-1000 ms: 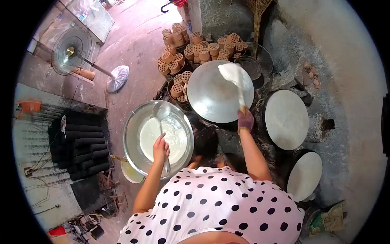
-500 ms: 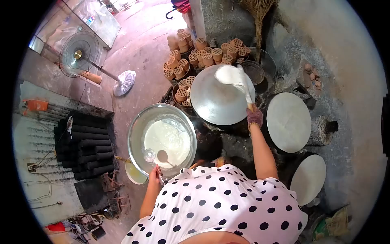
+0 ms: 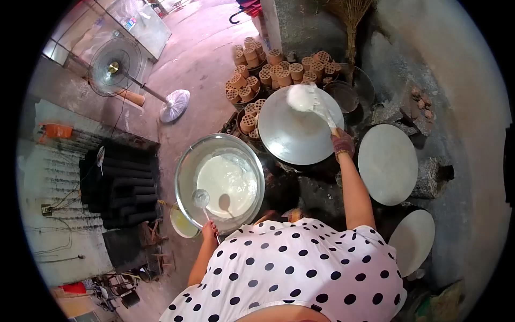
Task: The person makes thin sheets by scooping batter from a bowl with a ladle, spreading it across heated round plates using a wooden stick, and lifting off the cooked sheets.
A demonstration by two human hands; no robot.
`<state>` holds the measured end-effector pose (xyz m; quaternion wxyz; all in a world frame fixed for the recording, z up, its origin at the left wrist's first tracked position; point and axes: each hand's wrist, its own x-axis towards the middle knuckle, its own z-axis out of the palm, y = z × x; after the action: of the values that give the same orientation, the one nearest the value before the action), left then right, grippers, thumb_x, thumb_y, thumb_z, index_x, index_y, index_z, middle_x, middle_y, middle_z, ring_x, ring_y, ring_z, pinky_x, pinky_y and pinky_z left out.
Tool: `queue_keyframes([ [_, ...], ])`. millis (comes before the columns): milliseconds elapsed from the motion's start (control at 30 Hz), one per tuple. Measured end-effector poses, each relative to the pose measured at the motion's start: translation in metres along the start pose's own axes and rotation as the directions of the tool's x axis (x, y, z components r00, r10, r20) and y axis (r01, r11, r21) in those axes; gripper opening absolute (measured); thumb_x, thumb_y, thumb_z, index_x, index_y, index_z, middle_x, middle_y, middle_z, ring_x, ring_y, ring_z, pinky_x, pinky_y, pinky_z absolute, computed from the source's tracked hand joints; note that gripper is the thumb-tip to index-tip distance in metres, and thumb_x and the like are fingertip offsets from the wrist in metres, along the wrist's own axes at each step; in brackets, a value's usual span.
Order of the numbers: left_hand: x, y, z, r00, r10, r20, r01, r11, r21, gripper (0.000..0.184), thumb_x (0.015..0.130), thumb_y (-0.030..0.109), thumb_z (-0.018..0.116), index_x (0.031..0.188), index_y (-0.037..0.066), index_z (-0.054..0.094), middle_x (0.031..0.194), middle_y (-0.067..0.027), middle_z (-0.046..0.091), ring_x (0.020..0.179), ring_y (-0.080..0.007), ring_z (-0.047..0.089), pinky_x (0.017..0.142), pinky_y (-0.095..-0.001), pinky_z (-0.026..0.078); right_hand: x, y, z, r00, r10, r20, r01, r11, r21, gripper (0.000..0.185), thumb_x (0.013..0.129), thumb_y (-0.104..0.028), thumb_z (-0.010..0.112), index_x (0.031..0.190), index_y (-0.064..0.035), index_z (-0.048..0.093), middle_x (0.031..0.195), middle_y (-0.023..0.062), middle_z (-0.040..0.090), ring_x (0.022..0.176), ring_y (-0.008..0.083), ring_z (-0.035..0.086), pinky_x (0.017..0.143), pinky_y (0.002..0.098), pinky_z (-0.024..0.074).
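My left hand (image 3: 210, 231) is closed round the handle of a metal ladle (image 3: 201, 198), whose bowl hangs over the near left part of a big metal basin (image 3: 181, 181). Pale batter (image 3: 222, 180) fills the basin's bottom, and the ladle casts a shadow on it. In a purple glove, my right hand (image 3: 342, 144) grips the wooden handle of a spatula (image 3: 324, 112). A lump of white dough (image 3: 301, 98) clings to the spatula's far end, over the upper part of a round metal griddle (image 3: 292, 137).
Two round pale discs (image 3: 387, 163) (image 3: 412, 242) lie right of the griddle. Perforated clay-coloured cylinders (image 3: 284, 77) are piled behind it. Black cylinders (image 3: 126, 185) are stacked at the left. A fan (image 3: 113, 67), a broom (image 3: 351, 32) and a small bowl (image 3: 184, 221) also stand around.
My left hand has drawn back toward the basin's near rim, and the ladle's bowl has come off the basin's far side. The dough has shifted slightly left over the griddle. The view has shifted.
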<state>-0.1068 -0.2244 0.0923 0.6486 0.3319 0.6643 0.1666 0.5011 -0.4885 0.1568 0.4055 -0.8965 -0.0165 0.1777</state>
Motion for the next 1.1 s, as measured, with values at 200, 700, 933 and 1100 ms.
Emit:
queue_keyframes([
  [200, -0.008, -0.003, -0.002, 0.999, -0.028, -0.023, 0.029, 0.999, 0.046, 0.008, 0.088, 0.017, 0.046, 0.09, 0.01, 0.05, 0.058, 0.0011, 0.043, 0.041, -0.0099, 0.036, 0.035, -0.0256, 0.031, 0.023, -0.011, 0.062, 0.971, -0.17, 0.167, 0.213, 0.936, -0.282, 0.054, 0.08, -0.043, 0.063, 0.129, -0.0224, 0.053, 0.124, 0.0091, 0.059, 0.111, 0.0314, 0.057, 0.096, 0.0391, 0.0449],
  [700, -0.021, -0.006, 0.003, 0.993, 0.001, -0.116, 0.002, 1.0, 0.027, 0.008, 0.089, 0.017, 0.048, 0.088, 0.009, 0.051, 0.059, 0.0007, 0.045, 0.04, -0.0091, 0.037, 0.036, -0.0253, 0.033, 0.029, -0.012, 0.039, 0.926, -0.17, 0.336, 0.254, 0.941, -0.223, 0.053, 0.073, -0.029, 0.071, 0.124, -0.0178, 0.06, 0.119, 0.0079, 0.063, 0.106, 0.0233, 0.061, 0.093, 0.0329, 0.0451],
  [933, -0.02, -0.011, -0.002, 0.991, 0.003, -0.131, 0.0, 1.0, 0.025, 0.009, 0.089, 0.016, 0.048, 0.091, 0.009, 0.052, 0.059, 0.0002, 0.044, 0.041, -0.0095, 0.037, 0.037, -0.0251, 0.033, 0.037, -0.021, 0.017, 0.977, -0.176, 0.124, 0.199, 0.958, -0.207, 0.052, 0.074, -0.023, 0.071, 0.124, -0.0154, 0.059, 0.115, 0.0119, 0.065, 0.102, 0.0231, 0.063, 0.089, 0.0325, 0.0468],
  [1100, -0.02, -0.015, 0.002, 0.985, 0.002, -0.172, -0.002, 1.0, 0.003, 0.009, 0.088, 0.016, 0.049, 0.091, 0.008, 0.053, 0.059, 0.0004, 0.044, 0.041, -0.0091, 0.037, 0.036, -0.0256, 0.033, 0.034, -0.01, 0.012, 0.792, -0.403, 0.458, 0.497, 0.862, -0.103, 0.05, 0.075, -0.027, 0.068, 0.123, -0.015, 0.06, 0.116, 0.0134, 0.064, 0.106, 0.0263, 0.061, 0.092, 0.0319, 0.0447],
])
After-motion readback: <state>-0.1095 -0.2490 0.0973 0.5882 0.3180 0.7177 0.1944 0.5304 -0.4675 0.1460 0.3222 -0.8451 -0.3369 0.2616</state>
